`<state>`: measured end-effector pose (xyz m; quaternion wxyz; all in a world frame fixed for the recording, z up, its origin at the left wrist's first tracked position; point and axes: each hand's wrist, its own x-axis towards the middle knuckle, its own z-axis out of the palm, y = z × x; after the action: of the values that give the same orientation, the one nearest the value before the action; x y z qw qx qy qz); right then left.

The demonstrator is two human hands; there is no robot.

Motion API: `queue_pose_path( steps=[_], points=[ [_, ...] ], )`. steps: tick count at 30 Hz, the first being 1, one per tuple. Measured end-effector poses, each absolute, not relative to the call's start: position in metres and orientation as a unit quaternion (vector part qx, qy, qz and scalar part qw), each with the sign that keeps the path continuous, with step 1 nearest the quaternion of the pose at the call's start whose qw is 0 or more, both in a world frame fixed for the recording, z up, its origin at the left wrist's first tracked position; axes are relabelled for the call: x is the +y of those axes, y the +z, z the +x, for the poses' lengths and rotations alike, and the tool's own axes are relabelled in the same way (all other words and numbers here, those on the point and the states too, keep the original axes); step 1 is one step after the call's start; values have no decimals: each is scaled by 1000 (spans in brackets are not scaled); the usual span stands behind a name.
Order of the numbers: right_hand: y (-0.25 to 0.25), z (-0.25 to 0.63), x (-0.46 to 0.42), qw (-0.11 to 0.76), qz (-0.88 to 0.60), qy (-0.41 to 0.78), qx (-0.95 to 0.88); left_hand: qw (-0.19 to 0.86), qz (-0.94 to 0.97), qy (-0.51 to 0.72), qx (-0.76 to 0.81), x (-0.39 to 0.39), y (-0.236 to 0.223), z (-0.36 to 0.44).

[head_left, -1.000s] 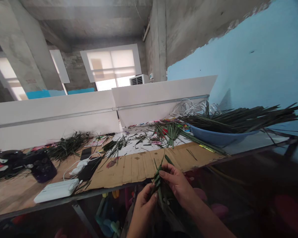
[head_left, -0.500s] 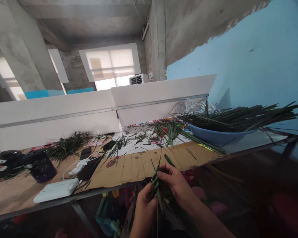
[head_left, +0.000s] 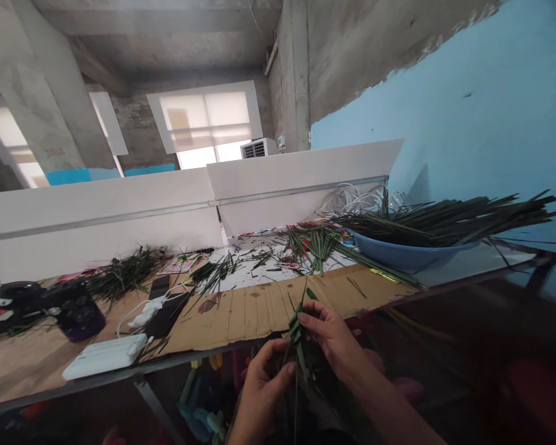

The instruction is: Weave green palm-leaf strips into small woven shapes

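Over the table's near edge, a small woven piece of green leaf strips (head_left: 296, 327) is held up, its long ends pointing up and hanging down. My right hand (head_left: 327, 330) pinches its upper right side between thumb and fingers. Lower on the left, my left hand (head_left: 269, 383) has its index finger and thumb curved around the hanging leaf strips, with a gap showing between the fingertips. Its other fingers are hidden. A thin strand runs straight down beside the left thumb. Just behind the right fingers, part of another leaf shows.
A cardboard sheet (head_left: 241, 318) covers the table edge ahead. Cut leaves (head_left: 322, 247) and scraps lie behind it. On the right stands a blue basin (head_left: 412, 254) heaped with long leaves. To the left are a white power bank (head_left: 105, 356), a cable and a dark cup (head_left: 78, 312).
My left hand has moved slightly down and left, its thumb and index finger spreading wider. The woven piece dipped left, then came back up and right with my right hand still pinching it.
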<state>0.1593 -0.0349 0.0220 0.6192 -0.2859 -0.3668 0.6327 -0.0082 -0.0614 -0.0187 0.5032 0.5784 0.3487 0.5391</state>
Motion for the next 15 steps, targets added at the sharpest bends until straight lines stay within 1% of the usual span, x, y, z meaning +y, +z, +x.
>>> queue_pose_path(
  steps=[4, 12, 15],
  points=[
    [21, 159, -35, 621, -285, 632, -365, 546, 546, 544, 326, -60, -22, -9],
    [18, 153, -37, 601, -271, 648, -380, 509, 563, 548, 351, -57, -10, -2],
    [18, 156, -36, 609, -277, 637, -383, 550, 539, 538, 342, -56, -10, -6]
  ],
)
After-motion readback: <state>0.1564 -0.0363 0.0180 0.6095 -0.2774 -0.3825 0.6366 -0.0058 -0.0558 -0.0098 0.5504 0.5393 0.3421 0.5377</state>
